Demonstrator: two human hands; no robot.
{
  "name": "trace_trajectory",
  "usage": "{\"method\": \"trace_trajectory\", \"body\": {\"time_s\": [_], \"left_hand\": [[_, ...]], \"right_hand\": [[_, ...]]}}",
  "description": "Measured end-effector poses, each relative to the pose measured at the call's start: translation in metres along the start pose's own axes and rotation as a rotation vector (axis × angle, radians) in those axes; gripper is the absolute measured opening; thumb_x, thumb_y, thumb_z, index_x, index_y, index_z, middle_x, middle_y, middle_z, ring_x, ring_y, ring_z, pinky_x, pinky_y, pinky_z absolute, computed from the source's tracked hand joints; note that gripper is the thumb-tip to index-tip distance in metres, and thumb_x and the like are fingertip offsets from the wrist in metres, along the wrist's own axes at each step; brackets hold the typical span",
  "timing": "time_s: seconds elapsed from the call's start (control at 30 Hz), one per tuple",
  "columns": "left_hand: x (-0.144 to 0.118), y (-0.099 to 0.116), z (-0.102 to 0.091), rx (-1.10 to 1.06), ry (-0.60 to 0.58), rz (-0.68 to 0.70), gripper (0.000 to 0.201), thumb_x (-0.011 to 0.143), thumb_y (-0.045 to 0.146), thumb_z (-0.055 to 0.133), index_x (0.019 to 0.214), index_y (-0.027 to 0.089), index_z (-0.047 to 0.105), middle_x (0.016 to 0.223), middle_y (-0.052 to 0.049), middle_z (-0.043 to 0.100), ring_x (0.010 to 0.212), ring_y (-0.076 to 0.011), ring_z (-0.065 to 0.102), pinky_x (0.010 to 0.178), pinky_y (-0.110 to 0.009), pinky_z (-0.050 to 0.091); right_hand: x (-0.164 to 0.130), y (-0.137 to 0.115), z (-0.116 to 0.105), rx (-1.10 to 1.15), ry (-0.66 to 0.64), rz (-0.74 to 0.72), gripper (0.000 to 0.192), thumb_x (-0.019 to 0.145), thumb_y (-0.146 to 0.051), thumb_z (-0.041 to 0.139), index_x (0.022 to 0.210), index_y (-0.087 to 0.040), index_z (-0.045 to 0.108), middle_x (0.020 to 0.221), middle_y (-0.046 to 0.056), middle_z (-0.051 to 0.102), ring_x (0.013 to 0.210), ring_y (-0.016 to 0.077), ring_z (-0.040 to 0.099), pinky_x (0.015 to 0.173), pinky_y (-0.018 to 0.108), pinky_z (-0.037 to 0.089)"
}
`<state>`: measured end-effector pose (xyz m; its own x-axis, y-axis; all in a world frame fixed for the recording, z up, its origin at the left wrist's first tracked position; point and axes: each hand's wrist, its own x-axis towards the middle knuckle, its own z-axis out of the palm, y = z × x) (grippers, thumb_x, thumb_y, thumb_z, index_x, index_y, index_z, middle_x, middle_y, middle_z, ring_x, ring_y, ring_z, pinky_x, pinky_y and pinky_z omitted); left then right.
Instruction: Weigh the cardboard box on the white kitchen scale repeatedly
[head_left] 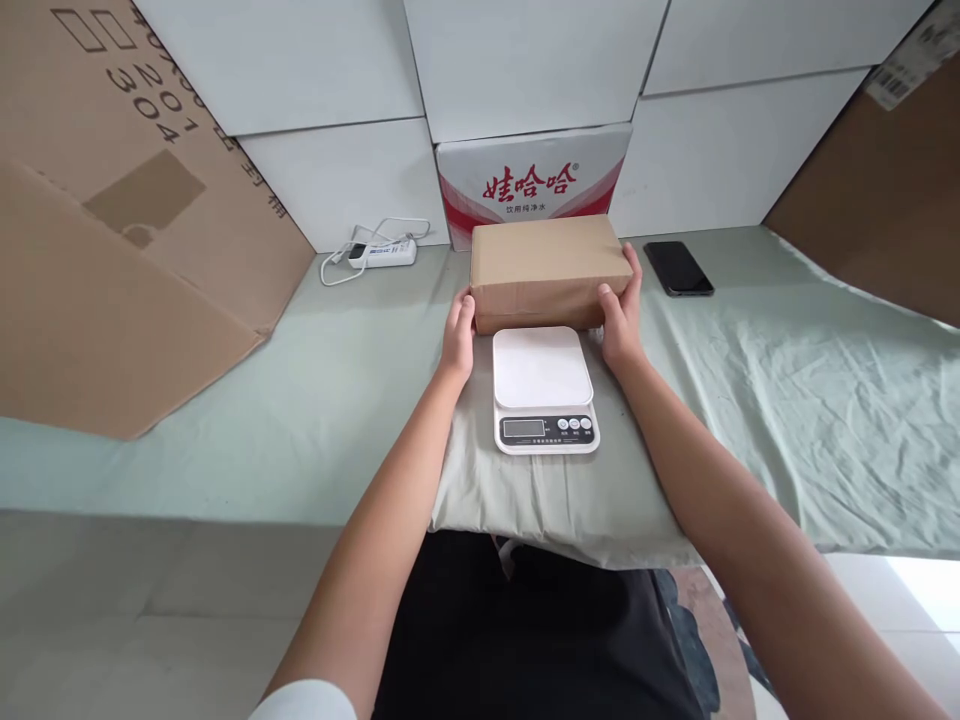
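Note:
A plain brown cardboard box [547,268] lies on the pale green cloth, just behind a white kitchen scale [543,388]. My left hand [459,335] presses against the box's left end, and my right hand [621,315] grips its right end. The box is held between both hands. The scale's white platform is bare and its display with small buttons faces me.
A black phone [678,268] lies to the right of the box. A white power strip [384,252] with its cord sits back left. A red-and-white printed carton [529,182] and white boxes stand behind. Large brown cardboard [112,240] leans at the left.

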<state>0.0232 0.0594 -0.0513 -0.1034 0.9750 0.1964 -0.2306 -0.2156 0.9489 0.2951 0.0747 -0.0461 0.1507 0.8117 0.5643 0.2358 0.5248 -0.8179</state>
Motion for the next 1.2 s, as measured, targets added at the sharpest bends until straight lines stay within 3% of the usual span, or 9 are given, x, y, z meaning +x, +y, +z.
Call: {"method": "trace_trajectory", "body": {"time_s": [0.3, 0.67, 0.97, 1.2], "left_hand": [[0.004, -0.006, 0.001, -0.04, 0.017, -0.034, 0.092, 0.084, 0.095, 0.069, 0.142, 0.024, 0.067, 0.159, -0.017, 0.074, 0.158, -0.0394, 0.064, 0.127, -0.05, 0.056], [-0.005, 0.006, 0.006, 0.03, 0.061, -0.051, 0.06, 0.104, 0.072, 0.062, 0.144, 0.028, 0.071, 0.162, -0.008, 0.074, 0.158, -0.03, 0.064, 0.13, -0.038, 0.052], [-0.006, 0.009, 0.008, 0.05, 0.07, -0.05, 0.062, 0.103, 0.073, 0.062, 0.145, 0.027, 0.07, 0.161, -0.009, 0.074, 0.158, -0.0314, 0.064, 0.129, -0.038, 0.052], [-0.005, 0.008, 0.007, 0.082, 0.086, -0.06, 0.068, 0.102, 0.076, 0.063, 0.149, 0.027, 0.069, 0.166, -0.01, 0.071, 0.164, -0.0328, 0.059, 0.135, -0.042, 0.047]], "right_hand": [[0.003, 0.013, -0.001, 0.014, -0.023, 0.03, 0.092, 0.093, -0.082, 0.064, 0.168, -0.035, 0.04, 0.18, 0.011, 0.048, 0.173, 0.0367, 0.041, 0.147, 0.064, 0.03], [0.011, 0.018, 0.003, 0.065, -0.005, 0.119, 0.106, 0.079, -0.093, 0.067, 0.168, -0.04, 0.042, 0.184, 0.003, 0.046, 0.175, 0.0371, 0.039, 0.151, 0.063, 0.023], [0.014, 0.01, 0.006, 0.114, 0.004, 0.182, 0.113, 0.07, -0.096, 0.071, 0.165, -0.039, 0.05, 0.178, 0.003, 0.056, 0.175, 0.036, 0.039, 0.152, 0.058, 0.021], [0.014, 0.012, 0.006, 0.112, 0.005, 0.194, 0.113, 0.071, -0.095, 0.071, 0.167, -0.04, 0.047, 0.181, 0.001, 0.052, 0.179, 0.0352, 0.034, 0.152, 0.06, 0.023]]}}
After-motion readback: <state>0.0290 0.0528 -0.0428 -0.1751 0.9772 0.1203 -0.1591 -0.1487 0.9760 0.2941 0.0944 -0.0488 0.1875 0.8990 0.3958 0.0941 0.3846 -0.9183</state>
